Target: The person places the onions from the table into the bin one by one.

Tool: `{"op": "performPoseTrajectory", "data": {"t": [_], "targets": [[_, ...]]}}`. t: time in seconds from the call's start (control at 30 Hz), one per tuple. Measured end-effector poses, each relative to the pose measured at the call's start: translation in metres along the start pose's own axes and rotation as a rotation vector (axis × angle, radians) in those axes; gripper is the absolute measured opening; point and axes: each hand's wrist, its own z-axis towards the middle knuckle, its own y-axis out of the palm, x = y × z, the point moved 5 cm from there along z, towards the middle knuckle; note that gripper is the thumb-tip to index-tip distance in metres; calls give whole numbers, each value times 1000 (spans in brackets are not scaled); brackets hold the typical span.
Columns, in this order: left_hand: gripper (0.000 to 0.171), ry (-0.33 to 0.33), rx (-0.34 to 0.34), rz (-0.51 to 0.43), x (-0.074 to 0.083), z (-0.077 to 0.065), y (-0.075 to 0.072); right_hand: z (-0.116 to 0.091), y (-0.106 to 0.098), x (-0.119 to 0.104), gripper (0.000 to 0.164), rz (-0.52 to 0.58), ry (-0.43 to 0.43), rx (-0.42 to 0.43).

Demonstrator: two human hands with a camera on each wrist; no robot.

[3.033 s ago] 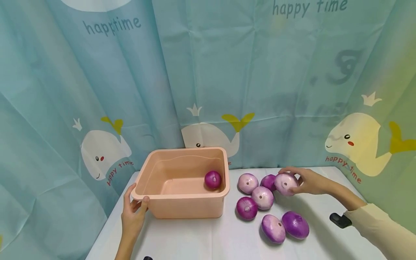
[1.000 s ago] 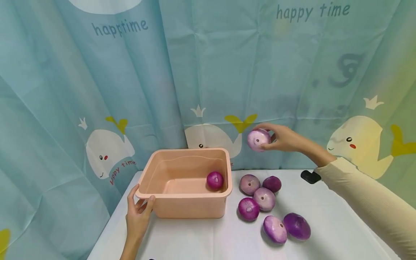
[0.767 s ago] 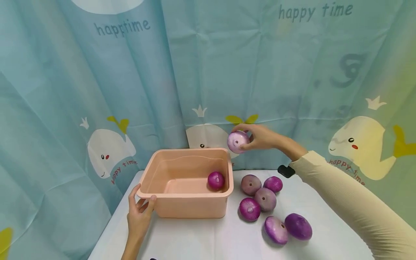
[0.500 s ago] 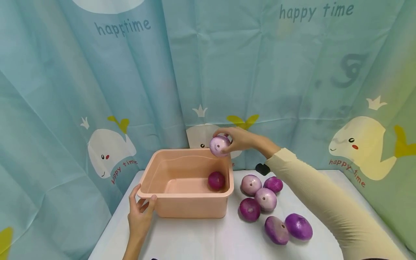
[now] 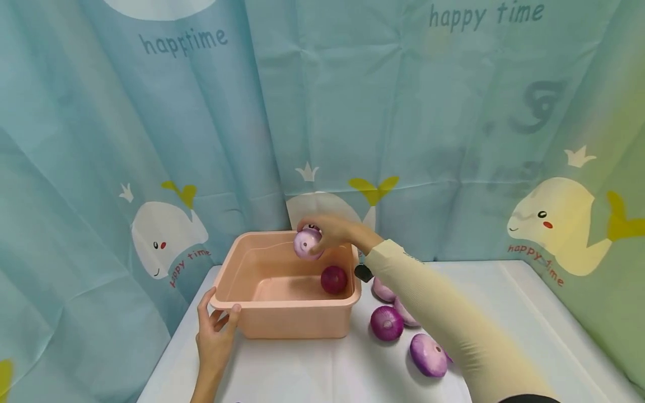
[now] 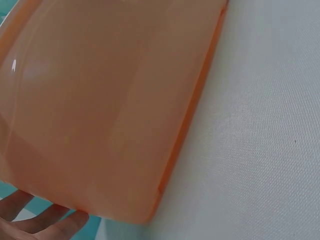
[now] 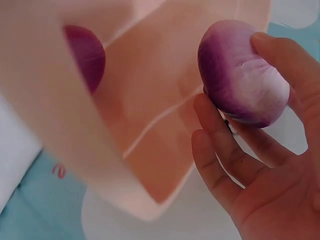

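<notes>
My right hand (image 5: 330, 231) grips a pale purple onion (image 5: 306, 244) over the back part of a peach plastic basin (image 5: 287, 320). In the right wrist view the thumb and fingers of that hand (image 7: 265, 185) hold the onion (image 7: 245, 75) from both sides. A darker purple onion (image 5: 333, 280) lies inside the basin at its right end. My left hand (image 5: 215, 338) holds the basin's front left corner, thumb on the front of the rim and fingers at the left side. The left wrist view shows its fingertips (image 6: 65, 225) against the basin wall (image 6: 100, 115).
Right of the basin, several onions lie on the white table (image 5: 292, 372), among them a dark purple one (image 5: 386, 323) and a two-toned one (image 5: 428, 355). The right sleeve (image 5: 448, 319) covers some of them. A blue whale-print curtain (image 5: 428, 112) hangs behind and at the sides.
My right hand has lifted the pale onion from the group at the right, carried it left, and lowered it over the basin. My left hand keeps its hold on the basin corner.
</notes>
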Motion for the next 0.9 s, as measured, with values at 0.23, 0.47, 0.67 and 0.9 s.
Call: {"op": "performPoseTrajectory", "data": {"t": [0.23,0.47,0.67,0.9], "targets": [[70,19,4,-32,0,0,1,4,15,1,54,7,90,-37],[70,24,6,-39,-1,1,1,7,21,3,51,24,119,-45],[69,10,4,-35,0,1,2,6,23,-2,59,51,132,-62],[70,-4,-7,-34,2,0,1,6,17,-7,60,37,62,-33]]}}
